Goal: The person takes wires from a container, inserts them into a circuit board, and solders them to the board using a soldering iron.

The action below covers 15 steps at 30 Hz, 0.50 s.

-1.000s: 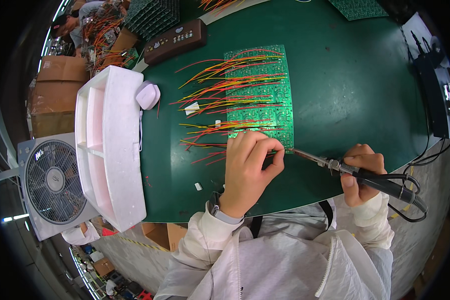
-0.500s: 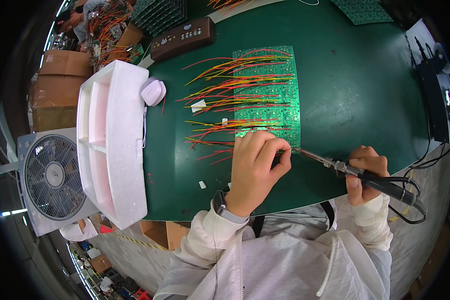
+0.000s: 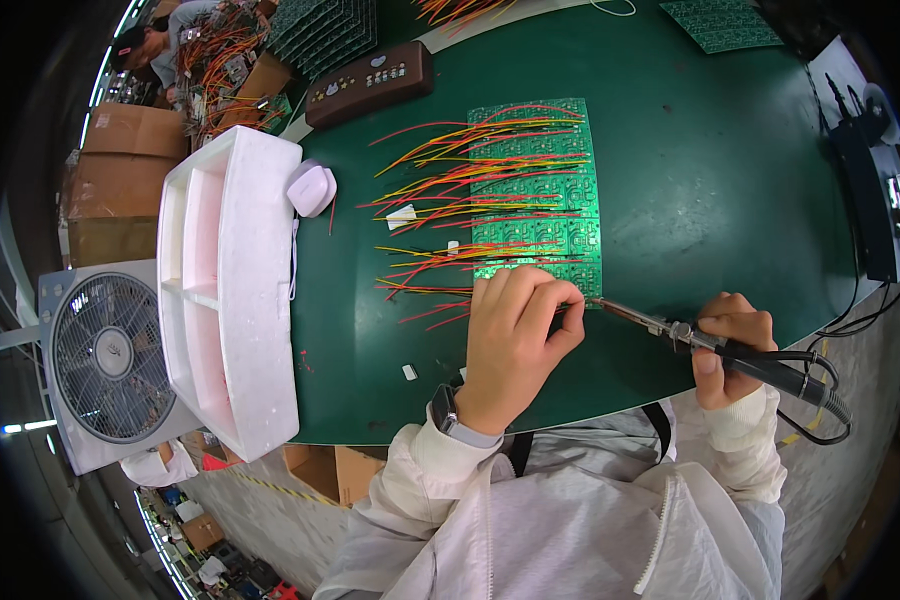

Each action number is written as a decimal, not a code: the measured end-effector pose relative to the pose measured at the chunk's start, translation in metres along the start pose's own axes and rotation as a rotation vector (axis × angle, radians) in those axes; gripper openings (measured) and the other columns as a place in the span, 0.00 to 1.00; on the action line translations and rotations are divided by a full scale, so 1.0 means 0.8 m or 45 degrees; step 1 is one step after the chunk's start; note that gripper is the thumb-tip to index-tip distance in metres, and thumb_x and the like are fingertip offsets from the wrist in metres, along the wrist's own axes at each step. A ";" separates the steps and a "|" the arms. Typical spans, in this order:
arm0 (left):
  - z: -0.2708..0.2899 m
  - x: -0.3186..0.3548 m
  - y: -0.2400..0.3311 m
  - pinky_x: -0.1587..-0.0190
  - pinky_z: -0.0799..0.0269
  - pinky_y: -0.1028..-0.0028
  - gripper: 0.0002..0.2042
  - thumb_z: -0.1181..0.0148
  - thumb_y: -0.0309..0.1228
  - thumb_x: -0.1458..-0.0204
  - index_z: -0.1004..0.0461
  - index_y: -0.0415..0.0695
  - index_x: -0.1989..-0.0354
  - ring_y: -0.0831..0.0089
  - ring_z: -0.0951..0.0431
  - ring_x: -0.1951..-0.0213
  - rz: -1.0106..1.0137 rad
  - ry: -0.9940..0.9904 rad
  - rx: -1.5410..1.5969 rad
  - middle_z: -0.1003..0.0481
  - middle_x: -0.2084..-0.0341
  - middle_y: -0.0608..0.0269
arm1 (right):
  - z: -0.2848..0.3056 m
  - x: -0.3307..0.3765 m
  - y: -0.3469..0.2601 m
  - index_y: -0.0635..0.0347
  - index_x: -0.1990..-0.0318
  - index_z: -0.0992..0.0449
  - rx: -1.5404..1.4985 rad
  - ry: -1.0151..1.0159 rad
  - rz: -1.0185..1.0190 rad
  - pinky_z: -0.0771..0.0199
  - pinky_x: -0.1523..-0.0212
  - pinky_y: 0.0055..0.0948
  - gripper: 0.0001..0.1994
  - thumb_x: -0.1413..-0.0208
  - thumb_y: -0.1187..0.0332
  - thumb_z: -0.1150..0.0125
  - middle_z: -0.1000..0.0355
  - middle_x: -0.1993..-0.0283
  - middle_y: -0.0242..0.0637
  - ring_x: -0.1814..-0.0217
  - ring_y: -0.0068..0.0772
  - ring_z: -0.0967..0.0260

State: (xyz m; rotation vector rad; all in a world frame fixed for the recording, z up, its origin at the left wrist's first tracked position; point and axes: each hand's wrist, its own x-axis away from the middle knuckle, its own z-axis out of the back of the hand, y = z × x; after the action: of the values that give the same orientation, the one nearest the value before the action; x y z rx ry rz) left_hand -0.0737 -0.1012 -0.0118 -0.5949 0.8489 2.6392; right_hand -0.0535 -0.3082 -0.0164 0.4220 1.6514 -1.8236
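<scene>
A green panel of circuit boards [image 3: 584, 185] lies on the green tabletop, with rows of red, yellow and black wires [image 3: 425, 210] reaching off its left side. At the panel's near edge, my left hand [image 3: 518, 335] is closed in a pinch on a thin wire, mostly hidden behind the fingers. My right hand [image 3: 735, 345] grips a soldering iron [image 3: 690, 335] with a black handle and cable. The iron's tip points left and meets the panel's near right corner, close to my left fingertips. Whether the tip touches the wire is too small to tell.
A white foam tray [image 3: 255, 300] with compartments stands at the left edge, beside a lilac case [image 3: 311, 190] and a fan [image 3: 113, 350]. Behind are a brown pencil case [image 3: 370, 85] and stacked boards [image 3: 320, 35]. A black soldering station [image 3: 865, 200] sits at right. Another person works far left.
The whole view has shifted very slightly. Both hands, the soldering iron and the panel keep nearly the same places relative to each other.
</scene>
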 end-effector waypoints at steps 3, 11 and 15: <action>-0.003 0.000 0.000 0.73 0.45 0.72 0.12 0.39 0.20 0.71 0.33 0.46 0.76 0.71 0.36 0.76 0.013 0.015 0.013 0.36 0.78 0.69 | -0.001 0.002 0.002 0.67 0.70 0.38 -0.003 0.015 0.011 0.42 0.84 0.22 0.11 0.58 0.73 0.42 0.38 0.82 0.38 0.85 0.26 0.41; 0.000 0.001 0.001 0.73 0.46 0.74 0.11 0.38 0.20 0.70 0.32 0.46 0.76 0.72 0.35 0.75 0.022 0.029 0.019 0.35 0.78 0.70 | -0.002 0.003 0.000 0.67 0.69 0.38 0.051 0.005 0.008 0.43 0.84 0.22 0.12 0.56 0.71 0.43 0.39 0.82 0.38 0.85 0.25 0.42; 0.005 0.000 0.005 0.72 0.45 0.74 0.11 0.39 0.20 0.70 0.31 0.46 0.76 0.72 0.35 0.75 0.023 0.030 0.020 0.35 0.78 0.70 | 0.002 0.009 -0.001 0.65 0.68 0.40 -0.045 0.387 -0.135 0.46 0.83 0.17 0.14 0.51 0.62 0.48 0.41 0.79 0.37 0.82 0.20 0.47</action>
State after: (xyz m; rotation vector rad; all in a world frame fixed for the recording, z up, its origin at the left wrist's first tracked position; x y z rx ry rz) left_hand -0.0761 -0.1019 -0.0071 -0.6177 0.8850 2.6446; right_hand -0.0592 -0.3113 -0.0202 0.6320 1.9393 -1.8751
